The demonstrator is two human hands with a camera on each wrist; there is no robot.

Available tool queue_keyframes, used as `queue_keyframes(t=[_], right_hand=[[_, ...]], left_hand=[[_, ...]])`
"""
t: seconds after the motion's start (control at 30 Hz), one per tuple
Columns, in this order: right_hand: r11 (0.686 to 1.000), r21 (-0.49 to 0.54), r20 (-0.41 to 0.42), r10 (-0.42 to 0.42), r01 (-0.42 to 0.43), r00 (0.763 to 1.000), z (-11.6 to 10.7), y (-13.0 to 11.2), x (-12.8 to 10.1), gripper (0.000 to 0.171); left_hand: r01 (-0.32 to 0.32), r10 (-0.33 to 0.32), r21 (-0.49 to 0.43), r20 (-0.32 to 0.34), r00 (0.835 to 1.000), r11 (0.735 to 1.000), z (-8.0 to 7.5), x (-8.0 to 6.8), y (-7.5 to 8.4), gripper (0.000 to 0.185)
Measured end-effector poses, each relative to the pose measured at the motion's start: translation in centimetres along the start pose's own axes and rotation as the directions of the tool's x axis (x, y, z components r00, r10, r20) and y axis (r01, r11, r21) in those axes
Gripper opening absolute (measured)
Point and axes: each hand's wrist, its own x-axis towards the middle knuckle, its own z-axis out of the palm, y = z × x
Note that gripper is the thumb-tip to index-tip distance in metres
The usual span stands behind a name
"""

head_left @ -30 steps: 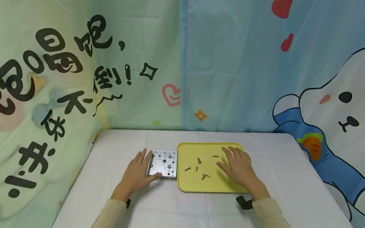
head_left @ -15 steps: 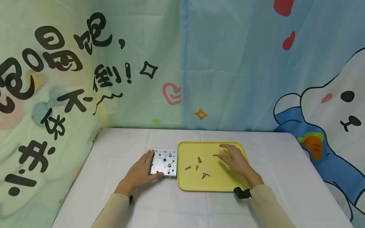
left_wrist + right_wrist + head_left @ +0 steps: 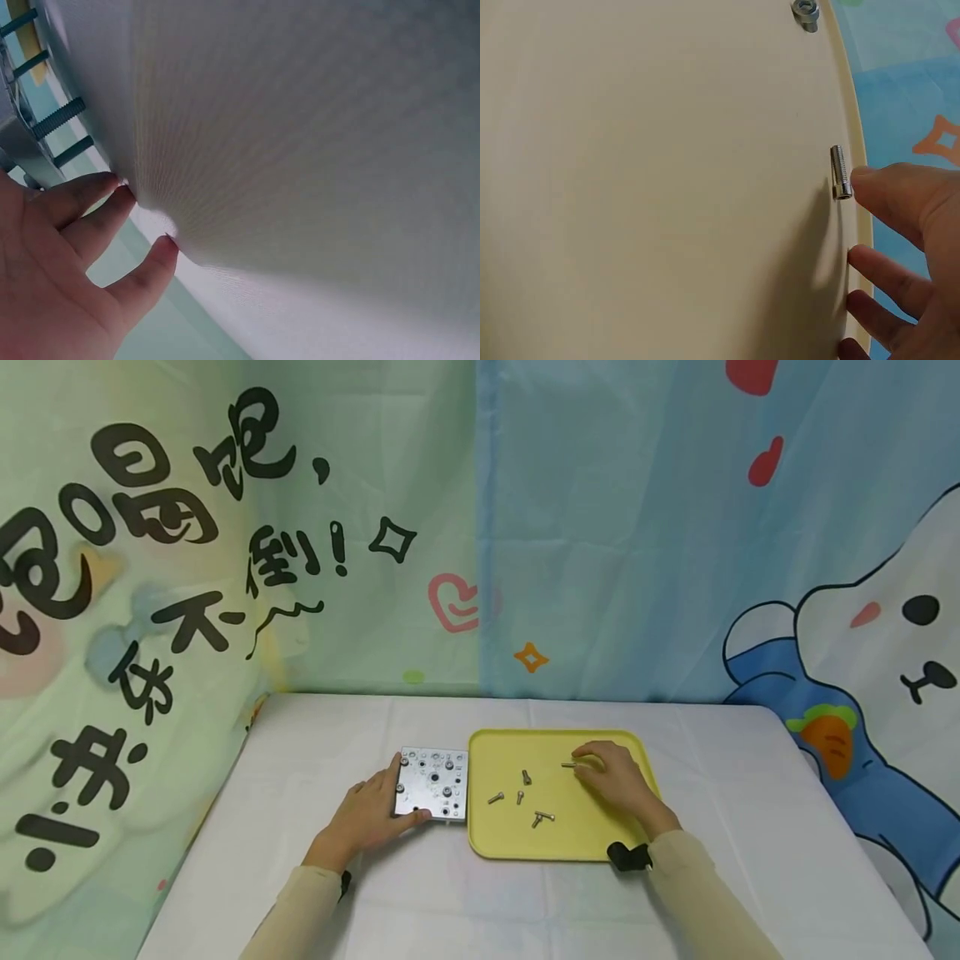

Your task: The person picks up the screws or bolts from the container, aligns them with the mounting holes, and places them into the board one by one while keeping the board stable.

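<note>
In the head view my left hand (image 3: pixel 365 817) holds a silver metal plate (image 3: pixel 432 783) with holes and screws, index finger along its left side, thumb at its front edge. Screw shanks (image 3: pixel 60 118) jut from the plate's underside in the left wrist view, where fingertips rest on the white cloth. My right hand (image 3: pixel 617 777) hovers at the back right of a yellow tray (image 3: pixel 525 847), fingers bent with a gap between thumb and index. A small screw (image 3: pixel 841 172) lies on the tray, one fingertip right beside its head end; in the head view this screw (image 3: pixel 568 765) sits by the thumb.
Several more screws lie on the tray, including a left one (image 3: pixel 496 797), a middle one (image 3: pixel 520 797) and a crossed pair (image 3: pixel 543 817). The plate stands against the tray's left rim. Behind the white table (image 3: pixel 337 718) hangs a printed curtain (image 3: pixel 600 527).
My right hand has come down and leftward to the back screw, its spread fingers now bent. My left hand's fingers have closed together along the plate's side. The view has shifted slightly.
</note>
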Motion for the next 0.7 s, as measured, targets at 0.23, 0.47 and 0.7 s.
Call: queue_keyframes(t=[0.23, 0.47, 0.7], right_hand=[[0.991, -0.111, -0.015, 0.068, -0.069, 0.998, 0.59, 0.3, 0.2, 0.011], [0.989, -0.129, -0.034, 0.072, -0.076, 0.997, 0.87, 0.63, 0.39, 0.007], [0.985, -0.144, -0.035, 0.087, -0.091, 0.996, 0.96, 0.44, 0.31, 0.007]], left_hand=[[0.001, -0.002, 0.014, 0.021, 1.0, 1.0, 0.09, -0.1, -0.06, 0.11], [-0.003, 0.003, 0.007, 0.009, 1.0, 1.0, 0.22, 0.03, 0.0, 0.107], [-0.01, 0.01, 0.014, -0.006, 1.0, 1.0, 0.51, 0.05, -0.19, 0.107]])
